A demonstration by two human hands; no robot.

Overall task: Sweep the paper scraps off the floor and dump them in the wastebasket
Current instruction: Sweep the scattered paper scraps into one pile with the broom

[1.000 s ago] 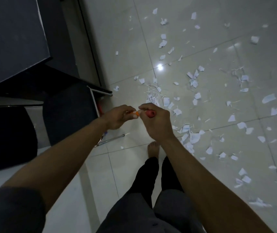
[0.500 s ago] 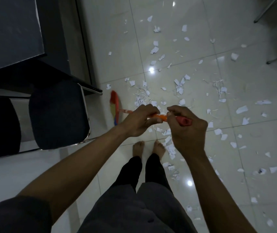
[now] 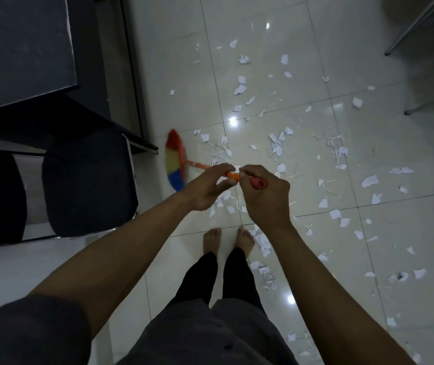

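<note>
Both hands grip an orange broom handle [image 3: 233, 175] in front of me. My left hand [image 3: 206, 187] holds it lower down, my right hand [image 3: 264, 193] closes over its red top end. The broom head [image 3: 175, 160], with red, yellow and blue bristles, rests on the floor to the left, beside the desk foot. White paper scraps [image 3: 276, 146] lie scattered over the pale tiled floor ahead, to the right and by my bare feet [image 3: 226, 239]. No wastebasket is in view.
A dark desk [image 3: 20, 48] stands at the upper left with its base rail [image 3: 131, 75] running along the floor. A black padded chair [image 3: 86, 180] sits just left of the broom. Metal furniture legs [image 3: 410, 30] stand at the upper right.
The view has tilted down and back. The broom head, hidden a second ago, has come out to the left near the desk foot. Both hands have kept their grip on the handle.
</note>
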